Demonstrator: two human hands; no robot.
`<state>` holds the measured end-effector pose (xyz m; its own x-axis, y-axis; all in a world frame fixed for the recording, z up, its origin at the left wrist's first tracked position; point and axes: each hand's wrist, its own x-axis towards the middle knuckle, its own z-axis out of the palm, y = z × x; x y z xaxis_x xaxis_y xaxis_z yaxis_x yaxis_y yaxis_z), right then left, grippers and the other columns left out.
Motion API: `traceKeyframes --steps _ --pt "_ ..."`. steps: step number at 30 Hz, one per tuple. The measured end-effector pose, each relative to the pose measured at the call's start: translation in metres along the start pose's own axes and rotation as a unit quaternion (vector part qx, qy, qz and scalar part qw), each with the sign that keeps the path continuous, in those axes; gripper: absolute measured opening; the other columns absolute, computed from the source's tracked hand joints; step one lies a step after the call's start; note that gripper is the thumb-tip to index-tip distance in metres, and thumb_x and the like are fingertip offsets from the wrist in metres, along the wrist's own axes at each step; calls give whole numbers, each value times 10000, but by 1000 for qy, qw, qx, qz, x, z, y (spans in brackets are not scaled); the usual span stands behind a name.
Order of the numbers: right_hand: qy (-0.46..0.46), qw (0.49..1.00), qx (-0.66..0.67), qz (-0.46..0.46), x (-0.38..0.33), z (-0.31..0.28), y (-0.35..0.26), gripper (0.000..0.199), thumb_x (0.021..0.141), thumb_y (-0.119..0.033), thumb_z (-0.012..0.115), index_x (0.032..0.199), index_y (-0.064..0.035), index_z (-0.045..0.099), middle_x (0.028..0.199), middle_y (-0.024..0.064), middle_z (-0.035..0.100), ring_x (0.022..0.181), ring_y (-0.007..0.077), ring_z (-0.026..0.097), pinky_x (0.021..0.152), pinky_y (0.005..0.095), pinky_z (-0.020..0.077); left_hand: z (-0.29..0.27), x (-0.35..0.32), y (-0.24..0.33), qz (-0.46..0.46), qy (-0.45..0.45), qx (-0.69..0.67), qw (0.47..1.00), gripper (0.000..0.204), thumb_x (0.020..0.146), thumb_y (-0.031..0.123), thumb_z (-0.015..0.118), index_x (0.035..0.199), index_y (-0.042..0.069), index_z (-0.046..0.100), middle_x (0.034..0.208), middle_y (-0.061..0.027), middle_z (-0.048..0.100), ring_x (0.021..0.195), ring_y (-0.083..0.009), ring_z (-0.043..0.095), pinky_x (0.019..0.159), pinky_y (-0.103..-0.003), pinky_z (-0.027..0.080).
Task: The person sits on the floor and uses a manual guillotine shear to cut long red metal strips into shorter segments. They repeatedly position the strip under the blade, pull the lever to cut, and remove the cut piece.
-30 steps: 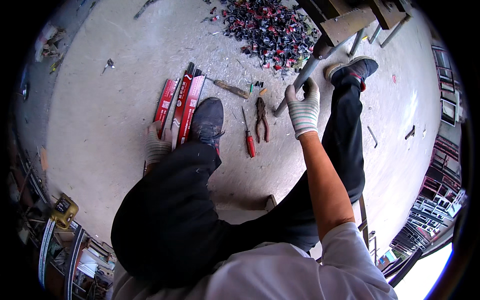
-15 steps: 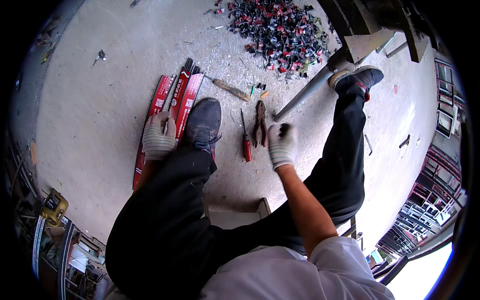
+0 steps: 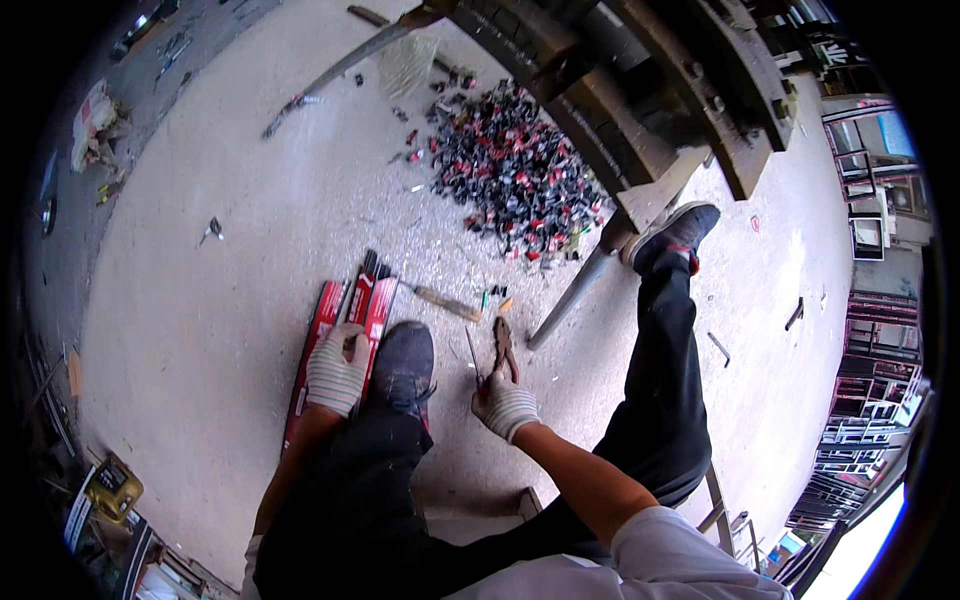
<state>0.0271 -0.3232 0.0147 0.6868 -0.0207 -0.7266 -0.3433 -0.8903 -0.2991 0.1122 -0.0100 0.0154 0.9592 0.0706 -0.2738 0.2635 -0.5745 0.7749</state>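
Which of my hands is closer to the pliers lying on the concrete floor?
Right. Your gloved right hand is on the pliers' handles. Your gloved left hand rests on the long red bundle, beyond the dark shoe.

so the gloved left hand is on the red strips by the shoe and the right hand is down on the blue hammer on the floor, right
Not quite: the right hand is on the pliers and a screwdriver, not a blue hammer. The head view shows it. The left hand does rest on the red strips beside the shoe.
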Motion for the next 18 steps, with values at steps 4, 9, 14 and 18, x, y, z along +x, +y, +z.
traceKeyframes --steps 4,9,14,18 --pt "139 973 150 -111 5 -37 -26 318 907 -278 711 1045 -36 557 759 219 689 749 444 722 656 540 571 8 21 27 27 -29 -45 998 209 970 173 713 1124 32 720 1030 -162 747 897 -279 737 828 -390 587" --pt "274 896 266 -226 22 -119 -104 256 943 -186 705 1077 -46 539 690 195 650 633 398 707 523 461 535 2 56 96 97 -91 -115 984 226 987 178 694 1138 10 697 1036 -165 747 908 -267 737 817 -376 585" --pt "254 871 357 -223 36 -191 -167 121 1017 -90 658 1061 -16 573 838 33 667 751 62 643 643 258 540 -19 72 162 153 -145 -241 947 323 1085 240 575 1280 -12 625 1031 -125 728 913 -209 715 835 -347 566" --pt "214 827 463 -238 45 -222 -193 231 1015 -204 691 1113 -7 618 834 35 685 740 69 621 673 260 542 -24 85 189 143 -137 -306 931 409 1092 265 576 1397 -5 545 1071 -86 705 943 -140 674 855 -315 545"
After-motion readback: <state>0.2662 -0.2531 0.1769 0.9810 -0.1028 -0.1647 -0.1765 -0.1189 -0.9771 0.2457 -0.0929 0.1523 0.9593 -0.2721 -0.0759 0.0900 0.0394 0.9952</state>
